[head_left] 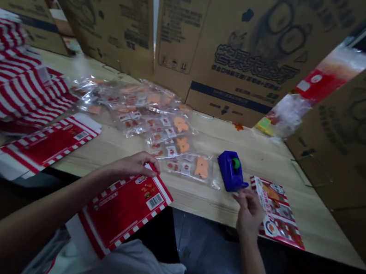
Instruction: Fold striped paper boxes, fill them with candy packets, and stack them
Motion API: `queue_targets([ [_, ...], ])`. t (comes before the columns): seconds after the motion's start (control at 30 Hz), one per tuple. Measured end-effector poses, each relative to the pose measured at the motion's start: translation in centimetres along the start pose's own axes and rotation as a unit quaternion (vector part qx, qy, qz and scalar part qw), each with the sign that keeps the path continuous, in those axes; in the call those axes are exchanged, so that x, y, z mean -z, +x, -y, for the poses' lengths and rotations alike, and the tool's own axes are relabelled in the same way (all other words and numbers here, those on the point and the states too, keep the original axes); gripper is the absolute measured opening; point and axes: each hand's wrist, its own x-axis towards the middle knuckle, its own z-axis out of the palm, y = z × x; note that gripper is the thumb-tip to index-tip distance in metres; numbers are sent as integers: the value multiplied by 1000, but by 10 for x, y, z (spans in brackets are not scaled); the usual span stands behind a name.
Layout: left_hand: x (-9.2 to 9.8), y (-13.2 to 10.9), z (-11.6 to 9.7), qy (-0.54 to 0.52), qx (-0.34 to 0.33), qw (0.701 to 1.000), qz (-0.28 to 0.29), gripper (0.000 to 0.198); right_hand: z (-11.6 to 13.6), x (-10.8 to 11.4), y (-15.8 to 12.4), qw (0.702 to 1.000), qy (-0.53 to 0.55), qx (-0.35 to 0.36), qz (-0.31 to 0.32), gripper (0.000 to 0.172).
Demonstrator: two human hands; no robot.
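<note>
My left hand (139,165) is closed on the upper edge of a flat red carton (122,208) with striped borders and a barcode. The carton is tilted over my lap, its white flap hanging at the lower left. At the cutter end of a blue tape dispenser (228,170) with a green core, my right hand (249,211) is pinched shut; whatever is between its fingertips is too small to make out. Just beyond that hand lies a printed red-and-white sheet or flat pack (276,211) with food pictures.
Clear plastic packets with orange pieces (177,138) lie heaped across the wooden table (251,146). Striped red-and-white cartons (14,76) are piled on the left, with another flat carton (52,143) near the edge. Large cardboard boxes (228,32) wall the back. Plastic-wrapped packs (318,85) stand between boxes.
</note>
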Motion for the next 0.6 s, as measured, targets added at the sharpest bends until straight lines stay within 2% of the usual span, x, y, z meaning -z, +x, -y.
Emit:
queue_targets([
  [0.03, -2, 2, 1, 12, -11, 1000, 10, 18, 16, -12, -9, 998, 27, -12, 59, 26],
  [0.07, -4, 5, 3, 21, -25, 999, 20, 16, 33, -26, -18, 986, 48, -30, 154, 24],
  [0.13, -10, 9, 6, 33, -48, 998, 37, 16, 64, -58, -33, 938, 43, -35, 342, 24],
  [0.2, -16, 12, 8, 49, -60, 996, 53, 16, 87, -87, -43, 889, 32, -3, 456, 25],
  [0.23, -19, 12, 9, 59, -63, 994, 60, 16, 94, -99, -46, 872, 21, 19, 489, 25],
  [0.27, -21, 12, 9, 68, -69, 993, 64, 15, 98, -109, -49, 861, 7, 43, 507, 24],
  [0.33, -23, 10, 9, 77, -84, 991, 67, 13, 98, -122, -53, 857, -36, 75, 508, 24],
  [0.4, -24, 5, 9, 76, -89, 991, 70, 13, 94, -128, -56, 864, -70, 53, 496, 26],
  [0.5, -24, -4, 7, 64, -72, 991, 93, 15, 88, -130, -56, 855, -34, -69, 513, 28],
  [0.6, -25, -14, 1, 15, -68, 990, 123, 16, 90, -129, -57, 815, 61, -197, 541, 30],
])
